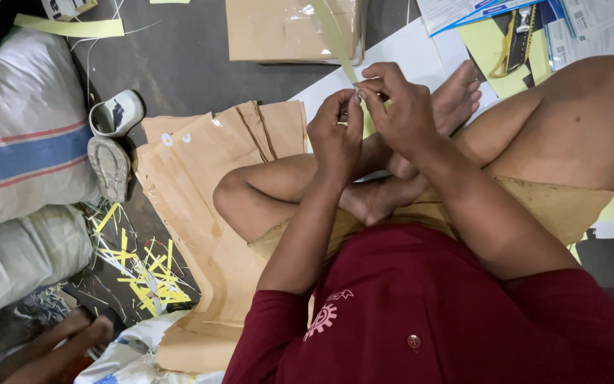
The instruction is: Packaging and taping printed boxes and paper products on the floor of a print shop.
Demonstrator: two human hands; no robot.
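Dark grey floor [186,64] forms the work surface, seen from above a person seated cross-legged in a maroon shirt and mustard shorts. Both hands meet in front of the crossed feet. The left hand [335,135] is closed at the fingertips, thumb and forefinger pinched together on a very small pale object at the lower end of a long pale yellow-green paper strip [335,32]; what that object is cannot be told at this size. The right hand [399,107] is likewise closed, its fingertips pressed to the same spot, touching those of the left hand. The strip rises from the pinch point toward the top of the view, crossing a flat brown cardboard parcel wrapped in clear film [289,28]. Beside the person's left knee lies a fanned stack of brown paper envelopes with white round fasteners [200,185]. Thin yellow paper offcuts [140,270] litter the floor near woven white sacks, one with blue and red stripes [23,135], and a white shoe [111,139] lies beside them. A yellow utility knife [513,39] rests on white and yellow sheets beyond the feet, well apart from both hands. Judged from the grip, fine work of this kind goes best with the strip held taut, the pinch kept at its very end, and the fingertips separating the layers slowly so the paper does not tear. Another person's foot [58,341] shows at the lower left.
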